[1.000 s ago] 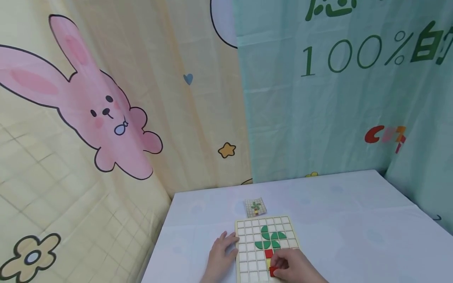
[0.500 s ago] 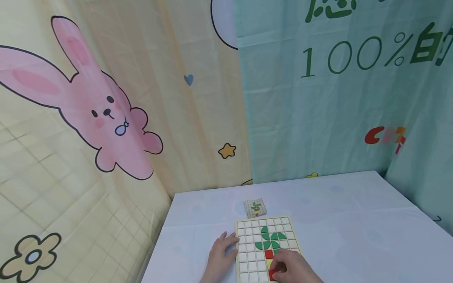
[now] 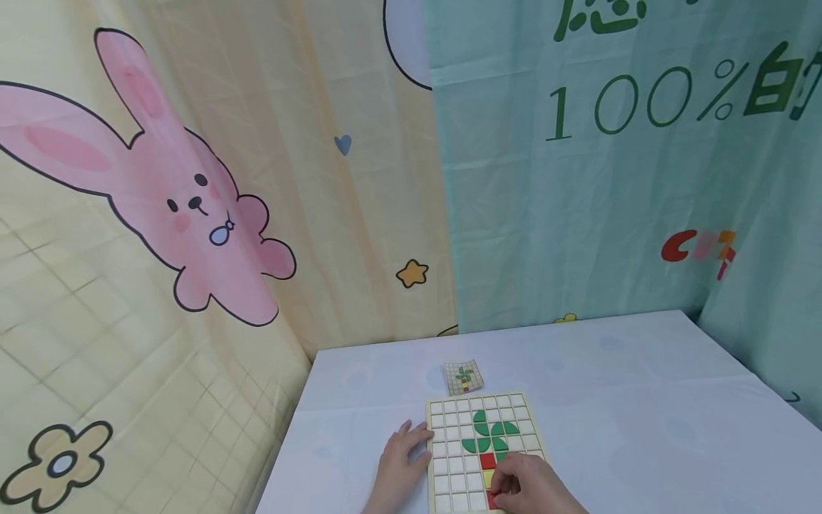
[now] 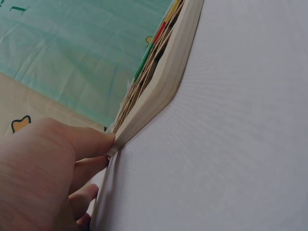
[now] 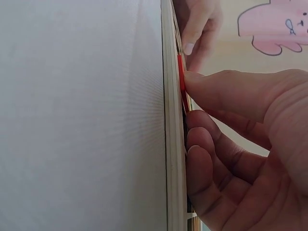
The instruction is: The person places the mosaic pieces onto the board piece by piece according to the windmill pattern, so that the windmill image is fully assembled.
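In the head view a pale gridded board lies on the table. Green rounded pieces form a leafy shape on it, above a red square tile and a partly covered yellow tile. My right hand holds a lower red tile at its cell, thumb and fingertips curled about it. The right wrist view shows the thumb against this red tile at the board's surface. My left hand touches the board's left edge with extended fingers; its fingertips meet the edge in the left wrist view.
Just beyond the board lies a small pattern card with a similar green, red and yellow picture. A white cloth covers the table. Printed curtains hang behind and at the sides.
My right hand has lowered the red tile into the cell below the yellow one and shifted slightly left. From half a second ago it hardly moves. The left hand stays at the edge.
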`<act>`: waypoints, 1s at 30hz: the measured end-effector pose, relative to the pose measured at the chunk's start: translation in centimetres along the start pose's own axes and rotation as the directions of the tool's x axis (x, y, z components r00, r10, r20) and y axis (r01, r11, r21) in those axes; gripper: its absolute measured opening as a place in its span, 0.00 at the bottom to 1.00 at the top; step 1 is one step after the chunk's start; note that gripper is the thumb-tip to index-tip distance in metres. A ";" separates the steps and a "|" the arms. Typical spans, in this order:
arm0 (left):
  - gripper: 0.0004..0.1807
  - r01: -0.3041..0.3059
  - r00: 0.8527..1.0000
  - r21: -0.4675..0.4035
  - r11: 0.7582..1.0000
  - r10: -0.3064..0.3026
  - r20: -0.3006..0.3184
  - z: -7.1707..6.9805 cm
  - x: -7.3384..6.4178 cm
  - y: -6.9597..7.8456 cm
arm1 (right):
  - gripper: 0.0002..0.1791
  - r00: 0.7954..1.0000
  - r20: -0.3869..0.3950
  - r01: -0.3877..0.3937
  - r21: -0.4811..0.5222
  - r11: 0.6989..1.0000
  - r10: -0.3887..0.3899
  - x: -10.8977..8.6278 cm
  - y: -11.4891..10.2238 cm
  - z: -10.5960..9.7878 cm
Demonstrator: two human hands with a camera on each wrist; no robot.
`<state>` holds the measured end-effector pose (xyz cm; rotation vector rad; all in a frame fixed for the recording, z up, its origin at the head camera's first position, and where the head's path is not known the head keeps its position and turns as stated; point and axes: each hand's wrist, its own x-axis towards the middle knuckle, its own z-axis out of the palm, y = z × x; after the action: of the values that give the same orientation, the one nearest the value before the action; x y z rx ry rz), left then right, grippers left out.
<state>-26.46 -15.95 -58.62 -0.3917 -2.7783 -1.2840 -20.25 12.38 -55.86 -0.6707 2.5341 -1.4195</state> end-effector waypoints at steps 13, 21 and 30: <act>0.17 -0.022 1.000 -0.015 1.000 0.022 0.000 0.1 0.2 0.1 | 0.09 1.000 0.000 0.017 -0.011 1.000 -0.017 0.1 0.2 -0.1; 0.17 -0.002 1.000 -0.006 1.000 0.002 0.015 0.0 0.1 0.4 | 0.01 0.999 0.010 -0.032 0.004 0.999 0.032 0.0 0.0 -1.3; 0.21 0.000 1.000 -0.004 1.000 0.000 -0.014 -1.0 -0.1 1.2 | 0.07 0.997 -0.076 0.011 -0.091 0.996 -0.018 0.4 -0.9 -3.8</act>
<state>-26.16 -16.00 -57.05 -0.3819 -2.7649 -1.2880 -21.69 14.74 -53.05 -0.6629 2.6721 -1.3681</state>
